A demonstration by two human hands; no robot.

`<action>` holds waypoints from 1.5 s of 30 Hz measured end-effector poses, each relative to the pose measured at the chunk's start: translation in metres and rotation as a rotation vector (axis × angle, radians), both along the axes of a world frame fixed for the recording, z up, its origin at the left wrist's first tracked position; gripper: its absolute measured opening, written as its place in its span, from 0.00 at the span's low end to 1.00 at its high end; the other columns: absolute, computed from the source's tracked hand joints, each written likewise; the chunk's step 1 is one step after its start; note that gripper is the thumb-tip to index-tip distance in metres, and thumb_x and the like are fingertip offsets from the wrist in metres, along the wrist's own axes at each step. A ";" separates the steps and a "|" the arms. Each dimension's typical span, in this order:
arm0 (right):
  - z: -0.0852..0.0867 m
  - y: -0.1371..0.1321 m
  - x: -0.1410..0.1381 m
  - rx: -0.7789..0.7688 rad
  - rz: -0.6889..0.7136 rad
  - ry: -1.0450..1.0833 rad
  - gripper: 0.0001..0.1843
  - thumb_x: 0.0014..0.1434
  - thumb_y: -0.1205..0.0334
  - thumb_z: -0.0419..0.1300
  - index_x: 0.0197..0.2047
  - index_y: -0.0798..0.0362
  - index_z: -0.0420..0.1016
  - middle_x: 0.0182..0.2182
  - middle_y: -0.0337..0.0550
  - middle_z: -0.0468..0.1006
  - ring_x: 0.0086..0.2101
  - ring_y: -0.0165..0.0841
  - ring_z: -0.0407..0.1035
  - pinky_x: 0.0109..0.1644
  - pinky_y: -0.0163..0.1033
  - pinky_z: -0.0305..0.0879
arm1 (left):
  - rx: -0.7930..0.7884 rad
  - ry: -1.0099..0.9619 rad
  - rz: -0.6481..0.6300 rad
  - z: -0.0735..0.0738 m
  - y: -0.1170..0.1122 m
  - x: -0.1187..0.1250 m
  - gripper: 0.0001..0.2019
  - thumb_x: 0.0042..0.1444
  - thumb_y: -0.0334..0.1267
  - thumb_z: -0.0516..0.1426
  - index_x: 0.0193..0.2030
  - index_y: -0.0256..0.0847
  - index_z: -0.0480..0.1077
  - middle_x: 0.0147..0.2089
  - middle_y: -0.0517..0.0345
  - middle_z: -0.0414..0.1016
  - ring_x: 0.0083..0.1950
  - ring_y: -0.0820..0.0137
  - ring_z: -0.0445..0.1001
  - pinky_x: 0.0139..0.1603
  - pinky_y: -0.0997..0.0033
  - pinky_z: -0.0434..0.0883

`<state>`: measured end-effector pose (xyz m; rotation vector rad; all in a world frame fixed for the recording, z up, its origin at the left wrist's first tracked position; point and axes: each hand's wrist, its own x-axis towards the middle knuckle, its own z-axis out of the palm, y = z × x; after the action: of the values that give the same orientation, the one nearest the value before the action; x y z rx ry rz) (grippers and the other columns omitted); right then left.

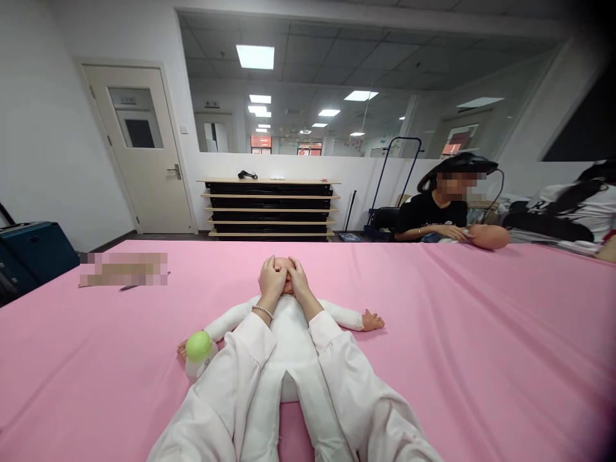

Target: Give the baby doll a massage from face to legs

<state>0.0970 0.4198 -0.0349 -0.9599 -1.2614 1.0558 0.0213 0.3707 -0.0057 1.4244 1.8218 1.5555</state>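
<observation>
You have a big bench (pixel 462 346) with a pink cloth (pixel 433 385) on it. A baby doll (pixel 289 327) in white clothes lies on its back on the cloth, arms out. A small bottle (pixel 198 354) with a green top is just beside the doll's hand. Far to your left is a blurry patch (pixel 124 268), with a thin dark thing (pixel 128 287) at its edge.

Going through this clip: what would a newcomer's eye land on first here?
The eye goes first to the pink-covered table, where the person's left hand and right hand cup the head of a white-bodied baby doll lying on its back. Beside the doll's hand at lower left sits a green-topped bottle. At far right, a seated person in a black T-shirt has a hand on another doll.
</observation>
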 end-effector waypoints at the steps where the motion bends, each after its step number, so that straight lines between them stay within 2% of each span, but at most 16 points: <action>1: 0.000 -0.001 0.000 0.009 -0.002 -0.006 0.24 0.47 0.62 0.53 0.49 0.52 0.68 0.55 0.45 0.66 0.55 0.35 0.59 0.60 0.40 0.54 | 0.008 0.010 0.003 -0.001 -0.001 0.000 0.27 0.50 0.36 0.52 0.59 0.36 0.61 0.63 0.51 0.59 0.64 0.65 0.57 0.64 0.69 0.55; 10: 0.003 -0.009 0.000 0.060 -0.039 -0.042 0.20 0.50 0.59 0.54 0.48 0.52 0.68 0.52 0.46 0.68 0.53 0.34 0.61 0.60 0.39 0.53 | 0.015 0.022 0.014 -0.004 0.000 -0.001 0.22 0.55 0.40 0.48 0.57 0.37 0.63 0.60 0.52 0.63 0.61 0.66 0.61 0.62 0.68 0.59; 14: 0.005 -0.010 0.001 0.029 -0.062 -0.058 0.21 0.51 0.65 0.45 0.47 0.55 0.68 0.51 0.47 0.69 0.53 0.33 0.61 0.59 0.39 0.55 | 0.014 0.006 0.015 -0.005 0.001 -0.002 0.22 0.57 0.34 0.43 0.56 0.36 0.63 0.60 0.52 0.63 0.62 0.67 0.61 0.63 0.68 0.58; 19: 0.007 -0.012 0.002 0.016 -0.087 -0.081 0.22 0.48 0.69 0.44 0.45 0.53 0.69 0.48 0.43 0.71 0.51 0.32 0.63 0.58 0.39 0.55 | 0.028 0.004 0.012 -0.008 0.002 -0.003 0.22 0.56 0.32 0.43 0.56 0.36 0.64 0.60 0.52 0.63 0.62 0.68 0.60 0.64 0.68 0.57; 26: 0.005 -0.013 0.002 0.063 -0.063 -0.097 0.19 0.53 0.61 0.47 0.47 0.52 0.67 0.51 0.45 0.69 0.52 0.33 0.61 0.59 0.40 0.54 | 0.057 0.013 0.012 -0.009 0.000 -0.003 0.21 0.58 0.39 0.45 0.55 0.36 0.64 0.59 0.50 0.64 0.61 0.66 0.62 0.63 0.67 0.58; 32: 0.004 -0.016 0.004 0.109 -0.049 -0.127 0.22 0.49 0.57 0.55 0.49 0.52 0.66 0.53 0.48 0.68 0.54 0.36 0.60 0.60 0.41 0.53 | 0.072 0.023 0.005 -0.010 -0.001 -0.004 0.22 0.53 0.39 0.51 0.55 0.37 0.64 0.59 0.51 0.64 0.61 0.66 0.62 0.63 0.68 0.59; 39: 0.009 -0.018 0.004 0.117 -0.070 -0.153 0.21 0.50 0.55 0.55 0.48 0.54 0.67 0.51 0.49 0.69 0.52 0.36 0.62 0.59 0.41 0.54 | 0.076 0.012 0.010 -0.011 0.002 -0.004 0.20 0.54 0.40 0.51 0.54 0.38 0.65 0.58 0.52 0.65 0.60 0.66 0.63 0.62 0.67 0.60; 42: 0.008 -0.017 0.004 0.100 -0.097 -0.154 0.18 0.53 0.58 0.51 0.46 0.53 0.68 0.49 0.47 0.71 0.51 0.35 0.63 0.58 0.41 0.55 | 0.077 0.003 0.013 -0.011 0.003 -0.004 0.19 0.56 0.38 0.48 0.54 0.39 0.66 0.58 0.52 0.65 0.60 0.68 0.63 0.62 0.67 0.60; 45: 0.007 -0.015 0.004 0.082 -0.119 -0.154 0.19 0.52 0.66 0.45 0.46 0.52 0.68 0.49 0.45 0.71 0.51 0.33 0.63 0.59 0.40 0.55 | 0.074 -0.010 0.009 -0.012 0.005 -0.005 0.20 0.56 0.34 0.44 0.53 0.39 0.67 0.58 0.54 0.66 0.60 0.70 0.63 0.63 0.69 0.59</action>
<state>0.1006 0.4043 -0.0274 -1.0562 -1.3453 0.8446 0.0165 0.3756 -0.0176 1.4408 1.7844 1.6472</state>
